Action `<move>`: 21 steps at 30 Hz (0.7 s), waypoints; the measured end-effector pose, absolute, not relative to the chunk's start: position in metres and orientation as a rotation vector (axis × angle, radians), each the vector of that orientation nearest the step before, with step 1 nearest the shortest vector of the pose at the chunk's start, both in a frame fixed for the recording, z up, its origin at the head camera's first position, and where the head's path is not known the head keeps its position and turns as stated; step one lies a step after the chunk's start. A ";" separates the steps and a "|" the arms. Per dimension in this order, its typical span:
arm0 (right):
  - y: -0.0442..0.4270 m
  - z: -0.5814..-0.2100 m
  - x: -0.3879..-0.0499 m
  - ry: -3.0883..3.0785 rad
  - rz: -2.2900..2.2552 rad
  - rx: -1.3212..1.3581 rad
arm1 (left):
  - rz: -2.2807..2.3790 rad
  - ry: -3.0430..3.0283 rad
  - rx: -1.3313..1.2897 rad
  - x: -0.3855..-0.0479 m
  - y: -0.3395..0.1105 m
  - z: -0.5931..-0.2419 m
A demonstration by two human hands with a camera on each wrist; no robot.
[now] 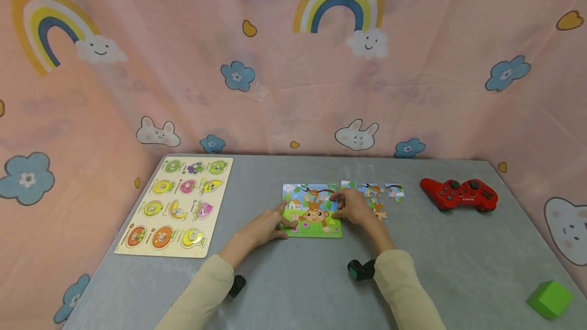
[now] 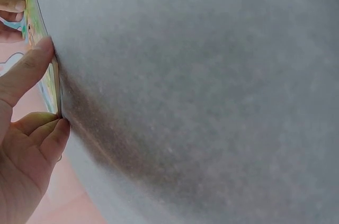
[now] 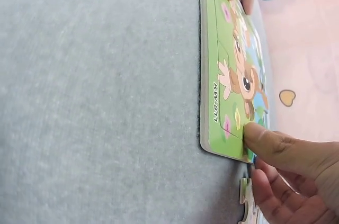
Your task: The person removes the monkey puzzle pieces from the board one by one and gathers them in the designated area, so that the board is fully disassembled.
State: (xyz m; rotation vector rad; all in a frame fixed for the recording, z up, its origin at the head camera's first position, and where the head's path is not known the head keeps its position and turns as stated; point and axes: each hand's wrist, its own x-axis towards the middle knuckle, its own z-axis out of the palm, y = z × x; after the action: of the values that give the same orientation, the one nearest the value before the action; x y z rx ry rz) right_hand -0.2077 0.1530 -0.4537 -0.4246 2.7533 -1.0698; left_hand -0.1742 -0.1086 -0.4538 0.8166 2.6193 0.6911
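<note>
A puzzle board with a monkey picture [image 1: 314, 225] lies flat on the table in the head view. My left hand [image 1: 263, 227] holds its left side, the thumb near the front left corner; the left wrist view shows the thumb and fingertips of this hand [image 2: 29, 144] against the board's edge. At the right side, my right hand [image 1: 357, 210] grips the board's edge. In the right wrist view the thumb of that hand [image 3: 302, 171] rests on the board's face [image 3: 212, 113], with the other fingers curled beside the edge. Loose puzzle pieces [image 1: 395, 191] lie just right of the board, partly behind my right hand.
A cream board with fruit pictures [image 1: 206, 223] lies at the left of the grey table [image 1: 293, 289]. On the right are a red game controller [image 1: 460, 195] and, near the front, a green block [image 1: 550, 299]. A pink patterned cloth [image 1: 284, 111] hangs behind the table.
</note>
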 end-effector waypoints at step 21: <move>0.162 -0.466 -0.204 2.674 -1.299 -0.628 | 0.696 2.618 0.834 -0.174 -0.108 -0.452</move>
State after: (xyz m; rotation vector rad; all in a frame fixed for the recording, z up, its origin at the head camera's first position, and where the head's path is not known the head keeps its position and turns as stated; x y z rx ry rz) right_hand -0.2041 0.1623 -0.4661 -0.6278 2.6744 -1.2987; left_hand -0.1738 -0.1080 -0.4516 0.8343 2.6180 0.6964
